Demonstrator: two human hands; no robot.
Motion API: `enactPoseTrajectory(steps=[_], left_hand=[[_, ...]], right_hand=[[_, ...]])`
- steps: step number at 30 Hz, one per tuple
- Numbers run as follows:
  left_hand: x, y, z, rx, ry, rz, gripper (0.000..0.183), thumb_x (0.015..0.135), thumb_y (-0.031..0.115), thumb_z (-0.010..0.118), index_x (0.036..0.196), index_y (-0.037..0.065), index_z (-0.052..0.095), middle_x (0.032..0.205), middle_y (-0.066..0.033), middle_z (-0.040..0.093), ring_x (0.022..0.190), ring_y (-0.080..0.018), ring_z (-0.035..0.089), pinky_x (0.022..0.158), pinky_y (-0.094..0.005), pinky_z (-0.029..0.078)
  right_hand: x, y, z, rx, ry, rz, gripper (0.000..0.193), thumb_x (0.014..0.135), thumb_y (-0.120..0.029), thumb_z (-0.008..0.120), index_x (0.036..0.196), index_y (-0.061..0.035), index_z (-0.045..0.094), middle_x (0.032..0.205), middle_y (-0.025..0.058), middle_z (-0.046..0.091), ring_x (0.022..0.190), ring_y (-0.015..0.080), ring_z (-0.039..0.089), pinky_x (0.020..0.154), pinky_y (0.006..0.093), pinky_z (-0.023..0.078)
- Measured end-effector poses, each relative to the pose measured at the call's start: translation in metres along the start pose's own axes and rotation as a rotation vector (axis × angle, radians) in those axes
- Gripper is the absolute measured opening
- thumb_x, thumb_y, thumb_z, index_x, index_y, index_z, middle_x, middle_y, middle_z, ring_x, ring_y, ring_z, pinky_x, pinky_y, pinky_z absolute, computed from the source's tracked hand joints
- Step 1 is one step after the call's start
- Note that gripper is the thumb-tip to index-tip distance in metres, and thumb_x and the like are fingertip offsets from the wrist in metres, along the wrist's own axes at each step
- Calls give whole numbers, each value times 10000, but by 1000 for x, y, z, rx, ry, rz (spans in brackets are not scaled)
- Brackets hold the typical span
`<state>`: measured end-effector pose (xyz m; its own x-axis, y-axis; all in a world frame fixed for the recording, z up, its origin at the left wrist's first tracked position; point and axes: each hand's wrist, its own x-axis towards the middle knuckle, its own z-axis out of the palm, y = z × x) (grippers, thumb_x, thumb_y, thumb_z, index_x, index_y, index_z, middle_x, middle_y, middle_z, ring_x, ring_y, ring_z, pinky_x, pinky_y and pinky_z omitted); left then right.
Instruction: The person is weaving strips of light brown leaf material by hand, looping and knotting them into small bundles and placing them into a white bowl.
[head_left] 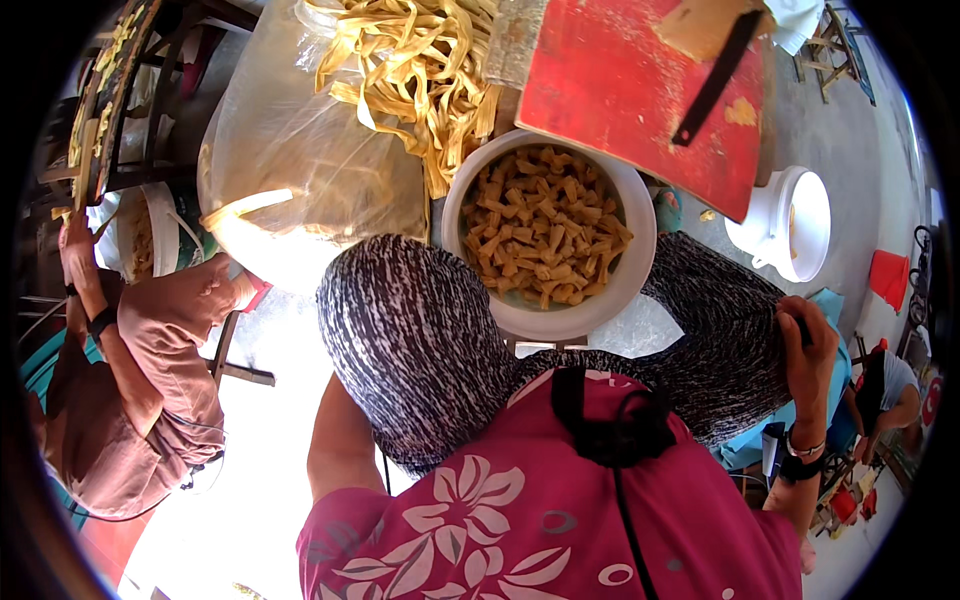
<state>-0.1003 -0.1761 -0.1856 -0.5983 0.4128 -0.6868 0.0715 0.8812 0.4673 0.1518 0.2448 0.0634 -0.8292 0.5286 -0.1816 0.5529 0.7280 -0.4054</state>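
Observation:
My right hand [808, 348] is beside my right thigh, its fingers curled around a small dark thing that I cannot make out. A blue seat or cloth lies next to it. My left forearm [338, 440] runs behind my raised left knee, which hides the left hand. Between my knees stands a white tub [645, 240] full of short, tan, knotted-looking pieces [545, 225]. Beyond it, long flat yellowish strips [425, 75] lie in a tangled heap. A red board [610, 90] at the far right carries a long dark flat strip [718, 78] with a hole at one end.
Clear plastic sheeting [300, 160] covers a surface at the far left. A white bucket [800, 225] stands on the floor to the right. At left, a person in brown [165, 350] reaches to a narrow board with yellow pieces. Another person [890, 390] is at far right.

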Motion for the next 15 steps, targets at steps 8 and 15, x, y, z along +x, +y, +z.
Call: enactPoseTrajectory(steps=[8,15], left_hand=[[21,11,37,89,-50,-63,213,868,181,527,1030,58,591,931,-21,594,859,-113,548,725,-275,415],[23,11,46,93,-69,-71,182,863,142,526,1010,56,589,897,-8,583,836,-104,541,709,-259,406]], right_hand=[[14,-13,2,-59,-49,64,93,853,-32,575,919,31,590,797,70,597,734,122,538,696,237,424],[22,-23,5,-14,-65,125,112,872,-77,569,888,31,594,825,70,615,773,122,553,729,264,424]])
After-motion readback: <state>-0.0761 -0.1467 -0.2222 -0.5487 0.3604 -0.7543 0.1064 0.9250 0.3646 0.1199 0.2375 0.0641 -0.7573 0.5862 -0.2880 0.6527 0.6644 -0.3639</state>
